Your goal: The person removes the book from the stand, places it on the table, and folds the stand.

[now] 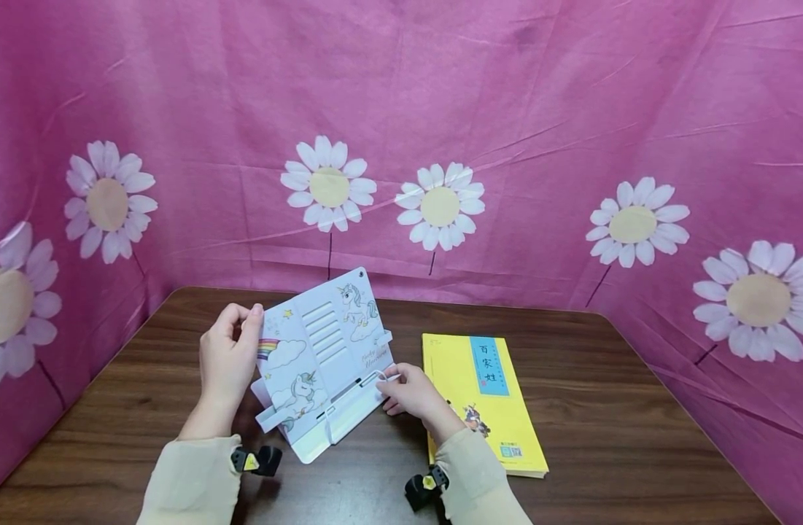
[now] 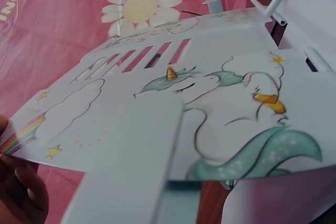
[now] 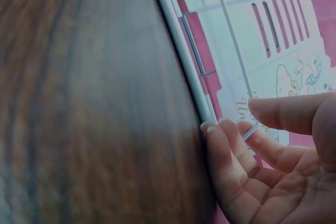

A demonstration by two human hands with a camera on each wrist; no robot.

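A white book stand [image 1: 345, 350] with unicorn, cloud and rainbow prints is tilted up over the table. My left hand [image 1: 227, 357] grips its upper left edge between thumb and fingers. At the lower right corner, my right hand [image 1: 410, 394] pinches the stand's wire page holder [image 3: 237, 51]; the right wrist view has the thumb on one side of the wire and fingertips on the other. In the left wrist view the printed panel [image 2: 226, 98] fills most of the picture, with left fingers [image 2: 26, 187] at its edge. A narrow ledge folds out along the bottom.
Right of the stand, a yellow book [image 1: 447, 372] with a blue title label lies flat on the brown wooden table [image 1: 611, 415], partly behind the right forearm. A pink cloth [image 1: 532, 95] with white daisies hangs behind the table. Each wrist carries a small black camera.
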